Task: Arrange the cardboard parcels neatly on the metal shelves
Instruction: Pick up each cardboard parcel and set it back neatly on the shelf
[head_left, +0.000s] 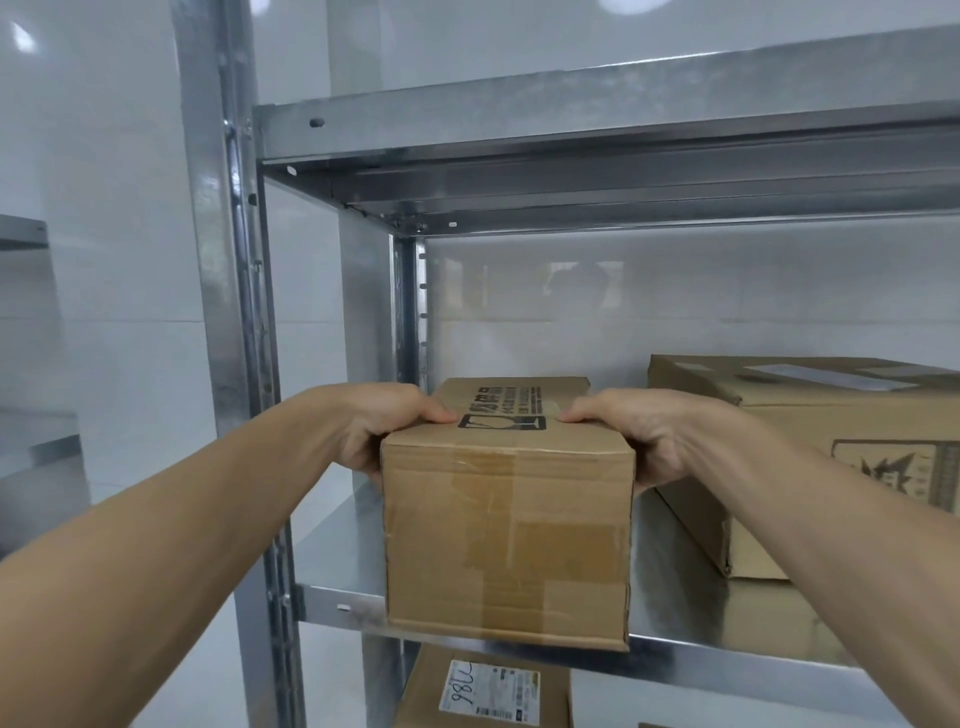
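Observation:
A brown cardboard parcel (506, 530) with taped seams and a black fragile mark on top sits on the middle metal shelf (332, 561), its front face hanging slightly over the shelf's front edge. My left hand (387, 428) grips its left side, thumb on the top. My right hand (641, 434) grips its right side in the same way. To the right stands a larger cardboard parcel (810, 467) on the same shelf, a narrow gap apart.
The shelf's left upright post (228, 312) stands close to my left arm. An upper metal shelf (571, 135) spans above. Below, another parcel with a white label (488, 691) lies on a lower level. White tiled wall behind.

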